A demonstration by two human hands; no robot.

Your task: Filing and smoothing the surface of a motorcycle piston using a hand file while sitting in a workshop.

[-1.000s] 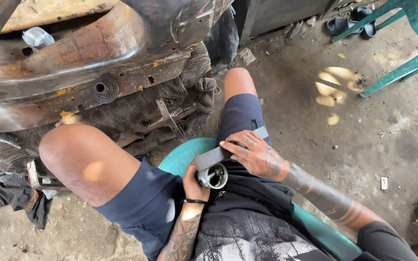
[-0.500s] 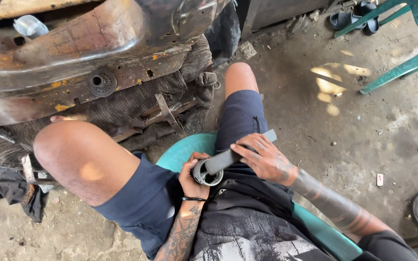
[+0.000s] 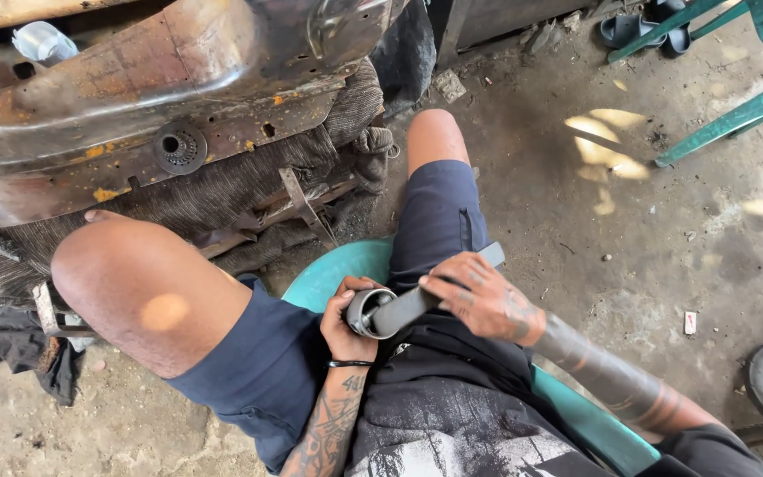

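Down at six o'clock, left hand is clamped on a metal ring to steady it, right hand wrapped tight around the grey bar poking in.

Dusty concrete floor bears a green chair, sandals and black rag.

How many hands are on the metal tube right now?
2. The left hand cups the ring-shaped end of the metal tube over the lap; the right hand grips its shaft further along, toward the far end. No other hands in view.
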